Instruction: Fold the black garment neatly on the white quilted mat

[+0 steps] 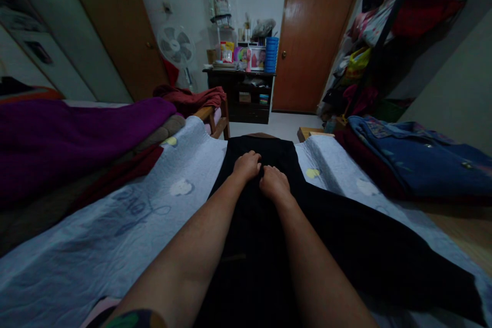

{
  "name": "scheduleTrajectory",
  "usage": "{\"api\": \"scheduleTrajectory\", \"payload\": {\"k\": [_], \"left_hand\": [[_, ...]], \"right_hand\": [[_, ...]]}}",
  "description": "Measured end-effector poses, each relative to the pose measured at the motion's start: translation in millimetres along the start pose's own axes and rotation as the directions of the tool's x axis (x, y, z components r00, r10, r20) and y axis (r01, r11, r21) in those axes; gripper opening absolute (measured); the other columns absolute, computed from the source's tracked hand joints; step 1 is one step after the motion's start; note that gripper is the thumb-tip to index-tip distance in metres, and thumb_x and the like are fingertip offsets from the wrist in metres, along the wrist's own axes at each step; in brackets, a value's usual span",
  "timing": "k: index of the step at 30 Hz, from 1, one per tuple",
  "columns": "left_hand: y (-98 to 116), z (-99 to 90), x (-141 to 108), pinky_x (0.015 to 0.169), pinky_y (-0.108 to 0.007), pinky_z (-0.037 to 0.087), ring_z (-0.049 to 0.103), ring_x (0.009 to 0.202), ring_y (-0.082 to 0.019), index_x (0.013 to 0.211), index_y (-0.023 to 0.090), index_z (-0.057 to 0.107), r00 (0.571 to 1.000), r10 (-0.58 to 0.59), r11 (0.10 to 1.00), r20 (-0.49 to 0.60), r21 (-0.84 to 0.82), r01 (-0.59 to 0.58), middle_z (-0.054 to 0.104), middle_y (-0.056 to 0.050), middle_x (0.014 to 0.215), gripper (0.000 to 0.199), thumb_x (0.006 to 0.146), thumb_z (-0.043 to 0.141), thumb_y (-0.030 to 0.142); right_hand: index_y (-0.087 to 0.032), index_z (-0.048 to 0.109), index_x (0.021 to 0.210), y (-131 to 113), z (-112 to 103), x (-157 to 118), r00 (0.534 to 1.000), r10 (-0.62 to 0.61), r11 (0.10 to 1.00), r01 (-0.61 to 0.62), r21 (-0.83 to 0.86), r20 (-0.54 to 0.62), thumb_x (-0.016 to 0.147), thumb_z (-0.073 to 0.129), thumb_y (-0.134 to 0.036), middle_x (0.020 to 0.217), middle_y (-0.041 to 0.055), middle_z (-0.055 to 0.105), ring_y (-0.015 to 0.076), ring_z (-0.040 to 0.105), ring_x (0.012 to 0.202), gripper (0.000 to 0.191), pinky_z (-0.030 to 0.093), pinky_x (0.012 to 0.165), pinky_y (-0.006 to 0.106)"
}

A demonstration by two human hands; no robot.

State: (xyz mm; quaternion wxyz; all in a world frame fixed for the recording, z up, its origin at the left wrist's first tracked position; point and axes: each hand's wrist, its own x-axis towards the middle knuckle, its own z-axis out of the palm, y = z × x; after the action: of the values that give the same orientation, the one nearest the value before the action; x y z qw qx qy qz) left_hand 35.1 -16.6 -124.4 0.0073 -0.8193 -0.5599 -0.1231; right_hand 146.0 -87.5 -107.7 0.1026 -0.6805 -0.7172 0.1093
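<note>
A black garment [253, 236] lies spread on the bed in front of me, one long sleeve [369, 236] stretching out to the right. Both hands are at its upper middle, a small gap apart. My left hand [247, 165] has its fingers bent together against the dark cloth. Slightly nearer to me, my right hand [275, 181] is closed with curled fingers on the same cloth. What lies between the fingertips is too dark to make out beyond black fabric. Under the garment is a light blue-grey sheet [192, 164] with cloud prints.
Purple cloth [84, 138] is heaped at left. Folded denim clothing [426, 159] rests on dark red cloth at right. Beyond the bed stand a wooden chair [221, 127] draped with red cloth, a white fan [176, 45], a dark shelf [238, 95] and a wooden door [313, 36].
</note>
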Motion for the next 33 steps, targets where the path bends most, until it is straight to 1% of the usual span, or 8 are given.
{"api": "scheduleTrajectory", "payload": {"k": [5, 10, 15, 18, 21, 23, 26, 33], "left_hand": [[-2.7, 2.2, -0.3, 0.092, -0.032, 0.044, 0.054, 0.107, -0.021, 0.116, 0.024, 0.058, 1.0, 0.003, 1.0, 0.002, -0.027, -0.003, 0.055, -0.006, 0.117, 0.029, 0.089, 0.051, 0.03], [-5.1, 4.6, -0.2, 0.094, -0.033, 0.042, 0.052, 0.111, -0.02, 0.12, 0.027, 0.056, 1.0, 0.008, 0.998, 0.008, -0.059, -0.007, 0.054, -0.005, 0.12, 0.031, 0.089, 0.05, 0.029], [-7.6, 6.8, 1.3, 0.092, -0.032, 0.044, 0.053, 0.109, -0.02, 0.119, 0.028, 0.058, 0.999, 0.033, 0.997, -0.018, -0.068, -0.034, 0.055, -0.004, 0.119, 0.032, 0.089, 0.051, 0.03], [-8.7, 5.8, 1.5, 0.094, -0.032, 0.044, 0.053, 0.108, -0.02, 0.118, 0.027, 0.061, 0.998, 0.051, 0.995, -0.022, -0.083, -0.053, 0.056, -0.004, 0.119, 0.031, 0.088, 0.052, 0.029], [-8.2, 3.7, 0.7, 0.096, -0.031, 0.042, 0.053, 0.11, -0.019, 0.116, 0.027, 0.062, 0.998, 0.052, 0.993, -0.017, -0.106, -0.053, 0.057, -0.003, 0.12, 0.03, 0.088, 0.051, 0.028], [-7.3, 2.4, 0.0, 0.097, -0.03, 0.041, 0.052, 0.112, -0.019, 0.116, 0.028, 0.063, 0.999, 0.042, 0.992, -0.014, -0.116, -0.044, 0.057, -0.002, 0.122, 0.03, 0.089, 0.05, 0.027], [-6.3, 1.7, -0.7, 0.096, -0.031, 0.042, 0.052, 0.112, -0.019, 0.117, 0.029, 0.062, 0.999, 0.035, 0.993, -0.002, -0.114, -0.035, 0.057, -0.002, 0.123, 0.031, 0.089, 0.049, 0.028], [-9.5, 5.5, 0.5, 0.094, -0.031, 0.043, 0.054, 0.106, -0.02, 0.116, 0.032, 0.064, 0.996, 0.086, 0.99, -0.027, -0.107, -0.089, 0.057, -0.002, 0.116, 0.031, 0.088, 0.05, 0.032]], "right_hand": [[-0.012, 0.055, 0.123, -1.6, -0.7, -1.0, 0.999, 0.041, 0.999, -0.041, -0.015, -0.01, 0.087, 0.041, -0.022, 0.134, 0.0132, 0.053, 0.0247, 0.042, 0.128, 0.04, 0.033, 0.102, 0.035], [-0.011, 0.059, 0.116, -3.0, -7.1, -3.7, 0.996, 0.088, 0.995, -0.089, -0.043, -0.022, 0.084, 0.046, -0.027, 0.127, 0.0159, 0.057, 0.0282, 0.049, 0.12, 0.038, 0.038, 0.096, 0.038], [-0.012, 0.06, 0.113, -3.0, -13.2, -4.5, 0.996, 0.075, 0.996, -0.077, -0.043, -0.041, 0.084, 0.046, -0.026, 0.119, 0.0153, 0.062, 0.0262, 0.054, 0.113, 0.035, 0.039, 0.094, 0.036], [-0.014, 0.055, 0.123, -2.1, -9.4, -3.2, 0.998, -0.024, 0.999, 0.022, -0.024, -0.054, 0.086, 0.042, -0.021, 0.127, 0.0127, 0.058, 0.0232, 0.049, 0.12, 0.039, 0.034, 0.101, 0.035], [-0.015, 0.044, 0.135, -0.8, -2.0, -1.9, 0.997, -0.075, 0.997, 0.075, -0.016, 0.0, 0.088, 0.039, -0.019, 0.142, 0.0098, 0.046, 0.0223, 0.036, 0.133, 0.048, 0.024, 0.109, 0.038], [-0.014, 0.039, 0.139, 0.1, 1.9, -1.2, 0.997, -0.061, 0.998, 0.062, -0.014, 0.049, 0.089, 0.038, -0.02, 0.146, 0.01, 0.04, 0.0226, 0.031, 0.136, 0.05, 0.022, 0.11, 0.04], [-0.012, 0.038, 0.14, 0.9, 3.6, 0.1, 0.996, -0.036, 0.999, 0.038, -0.021, 0.077, 0.089, 0.039, -0.025, 0.148, 0.0111, 0.037, 0.0232, 0.029, 0.137, 0.052, 0.022, 0.11, 0.04], [-0.011, 0.048, 0.132, -0.9, -2.7, 0.3, 0.997, 0.038, 0.997, -0.033, -0.074, 0.068, 0.086, 0.042, -0.03, 0.144, 0.0142, 0.041, 0.0271, 0.035, 0.133, 0.05, 0.028, 0.106, 0.039]]}}
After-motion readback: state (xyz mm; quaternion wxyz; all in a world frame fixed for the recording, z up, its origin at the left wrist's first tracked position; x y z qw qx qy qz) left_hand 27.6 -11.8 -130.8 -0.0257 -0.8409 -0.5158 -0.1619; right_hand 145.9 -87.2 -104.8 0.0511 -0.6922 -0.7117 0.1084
